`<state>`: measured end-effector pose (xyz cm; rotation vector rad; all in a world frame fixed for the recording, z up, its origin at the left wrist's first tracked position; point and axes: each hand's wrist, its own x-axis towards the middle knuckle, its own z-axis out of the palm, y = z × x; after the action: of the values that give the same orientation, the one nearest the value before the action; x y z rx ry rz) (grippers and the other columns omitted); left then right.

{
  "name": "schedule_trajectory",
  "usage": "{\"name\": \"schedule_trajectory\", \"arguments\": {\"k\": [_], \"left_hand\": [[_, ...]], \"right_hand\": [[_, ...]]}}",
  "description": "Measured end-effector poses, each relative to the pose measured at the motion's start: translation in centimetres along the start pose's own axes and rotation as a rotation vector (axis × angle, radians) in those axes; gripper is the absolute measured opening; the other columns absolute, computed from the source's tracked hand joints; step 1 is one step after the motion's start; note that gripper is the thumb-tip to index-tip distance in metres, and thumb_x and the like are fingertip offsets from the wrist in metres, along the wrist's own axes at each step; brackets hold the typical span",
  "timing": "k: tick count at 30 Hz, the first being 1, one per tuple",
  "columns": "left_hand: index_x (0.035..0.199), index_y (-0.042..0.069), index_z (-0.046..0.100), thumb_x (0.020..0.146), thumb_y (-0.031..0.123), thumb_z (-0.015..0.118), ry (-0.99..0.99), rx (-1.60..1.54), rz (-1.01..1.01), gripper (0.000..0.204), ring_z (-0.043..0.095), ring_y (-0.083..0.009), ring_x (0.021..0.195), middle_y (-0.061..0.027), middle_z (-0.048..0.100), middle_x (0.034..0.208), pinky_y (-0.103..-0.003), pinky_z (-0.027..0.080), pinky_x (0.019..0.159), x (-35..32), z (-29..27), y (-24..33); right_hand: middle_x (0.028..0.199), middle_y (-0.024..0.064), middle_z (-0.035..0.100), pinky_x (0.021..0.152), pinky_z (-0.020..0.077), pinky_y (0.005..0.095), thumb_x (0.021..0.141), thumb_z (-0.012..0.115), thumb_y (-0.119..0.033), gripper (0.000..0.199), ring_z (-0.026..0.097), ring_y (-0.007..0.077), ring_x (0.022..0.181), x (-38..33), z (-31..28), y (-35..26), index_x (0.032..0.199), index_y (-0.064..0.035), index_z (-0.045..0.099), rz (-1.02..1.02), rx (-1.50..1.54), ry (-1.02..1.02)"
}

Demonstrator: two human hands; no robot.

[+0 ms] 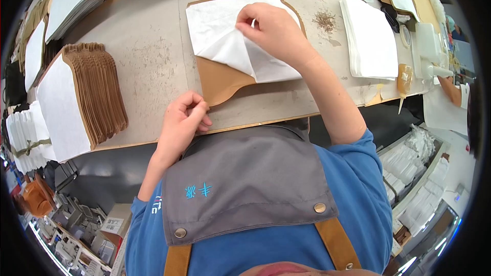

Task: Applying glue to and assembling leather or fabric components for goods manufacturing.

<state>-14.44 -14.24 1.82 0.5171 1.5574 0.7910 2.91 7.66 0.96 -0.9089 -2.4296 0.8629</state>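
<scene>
A flat brown leather-like panel [217, 77] lies on the worktable in front of me, with a thin white sheet [215, 25] over most of it. My right hand [271, 33] pinches the sheet's near edge between thumb and forefinger. That edge is lifted and folded back, baring the panel's near-left part. At the panel's near-left corner is my left hand [185, 120], its fingers curled and its thumb and forefinger closed on the corner. The panel's near-right part is hidden under the sheet and my right forearm.
At the left stands a thick stack of brown panels [102, 92] with a white sheet on the front. A pile of white sheets [369, 38] lies at the right, beside an amber glue bottle [404, 81]. Dark scraps [325, 20] lie beyond the panel. The table edge [245, 125] runs close to me.
</scene>
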Motion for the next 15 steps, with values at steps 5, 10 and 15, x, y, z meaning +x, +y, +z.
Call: {"name": "schedule_trajectory", "arguments": {"k": [5,10,15], "left_hand": [[0.098,0.006,0.066,0.1,0.012,0.06,0.155,0.151,0.394,0.009,0.061,-0.0117,0.078,-0.0046,0.063,0.09,-0.027,0.05,0.066,-0.4,-1.5,-1.9],[0.108,0.015,0.071,0.089,0.009,0.069,0.28,1.18,1.388,0.02,0.063,-0.0194,0.102,-0.0016,0.068,0.112,-0.033,0.047,0.085,1.5,1.2,2.8],[0.115,0.02,0.07,0.084,0.015,0.065,-0.053,1.368,1.537,0.032,0.062,-0.0186,0.116,0.0028,0.068,0.119,-0.037,0.046,0.098,5.2,4.2,4.3]], "right_hand": [[0.085,0.0061,0.068,0.069,0.0507,0.0318,0.093,0.07,-0.016,0.013,0.06,0.0166,0.074,-1.3,-0.5,-1.5,0.095,-0.0027,0.069,0.043,0.191,-0.136],[0.086,0.0084,0.07,0.071,0.0523,0.0319,0.095,0.068,-0.018,0.016,0.063,0.0174,0.077,-1.7,0.1,-1.9,0.097,-0.0022,0.07,-0.001,0.234,-0.178],[0.092,0.0109,0.073,0.074,0.0551,0.032,0.097,0.065,-0.017,0.021,0.069,0.0199,0.082,-2.6,0.5,-2.3,0.11,-0.0018,0.071,0.158,0.349,-0.256]]}}
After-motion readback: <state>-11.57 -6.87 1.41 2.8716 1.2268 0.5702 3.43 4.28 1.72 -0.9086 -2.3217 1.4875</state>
